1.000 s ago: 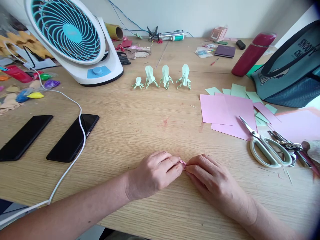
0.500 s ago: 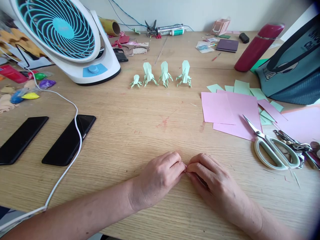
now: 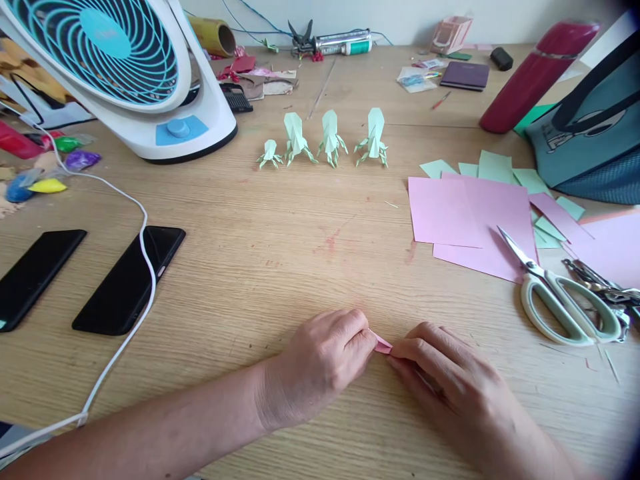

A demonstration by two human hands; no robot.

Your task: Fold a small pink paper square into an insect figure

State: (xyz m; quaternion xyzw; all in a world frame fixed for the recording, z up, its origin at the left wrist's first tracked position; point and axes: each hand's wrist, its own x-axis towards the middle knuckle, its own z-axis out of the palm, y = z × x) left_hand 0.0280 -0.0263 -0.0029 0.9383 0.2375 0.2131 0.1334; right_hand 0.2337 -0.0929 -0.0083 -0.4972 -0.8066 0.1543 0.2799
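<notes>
A small folded piece of pink paper (image 3: 382,344) is stretched between my two hands, low over the front of the wooden table (image 3: 240,267). My left hand (image 3: 320,367) is closed and pinches its left end. The other end is pinched between the thumb and fingers of my right hand (image 3: 455,380). Most of the paper is hidden inside my fingers. Beyond my hands, several folded pale green paper figures (image 3: 330,139) stand in a row. Sheets of pink paper (image 3: 445,213) lie at the right, with white-handled scissors (image 3: 565,303) on their near corner.
At the left lie two black phones (image 3: 131,280), with a white cable (image 3: 135,327) across one. A white and blue fan (image 3: 185,133) stands behind them. Green paper pieces (image 3: 495,165), a leaning red flask (image 3: 537,77), a teal bag (image 3: 590,133) and keys (image 3: 600,283) occupy the right side.
My right hand has moved right, away from my left, so more of the pink paper shows between them. The camera view has shifted slightly.
</notes>
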